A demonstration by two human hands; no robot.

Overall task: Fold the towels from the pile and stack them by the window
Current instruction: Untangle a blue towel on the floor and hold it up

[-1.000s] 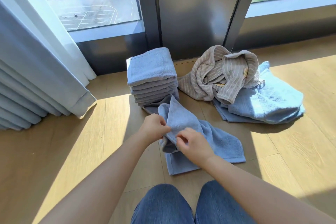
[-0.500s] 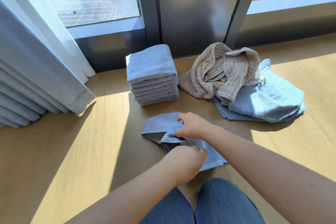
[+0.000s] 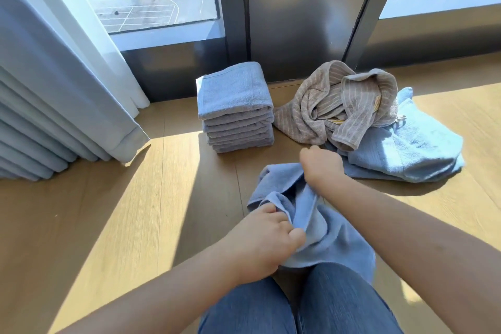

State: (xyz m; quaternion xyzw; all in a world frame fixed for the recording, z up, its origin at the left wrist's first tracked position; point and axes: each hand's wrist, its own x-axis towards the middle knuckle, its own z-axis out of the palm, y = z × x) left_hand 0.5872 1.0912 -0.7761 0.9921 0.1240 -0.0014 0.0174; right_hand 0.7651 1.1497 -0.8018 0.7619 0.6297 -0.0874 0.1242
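Note:
A crumpled blue towel [image 3: 322, 228] lies on the wooden floor just in front of my knees. My left hand [image 3: 264, 238] grips its near edge. My right hand [image 3: 321, 165] grips its far edge, closer to the pile. A neat stack of folded blue-grey towels [image 3: 234, 106] stands against the window frame. To its right is the unfolded pile: a beige striped towel [image 3: 341, 108] draped on light blue towels [image 3: 412, 149].
A white curtain [image 3: 62, 84] hangs at the left and bunches on the floor. A dark metal window frame [image 3: 295, 13] runs along the back. My jeans-clad knees [image 3: 295, 306] fill the bottom edge. Sunlit wooden floor [image 3: 108, 225] spreads left of the towel.
The towel went from spread out to bunched up near my knees. My right hand moved to its far edge and my left hand to its near edge.

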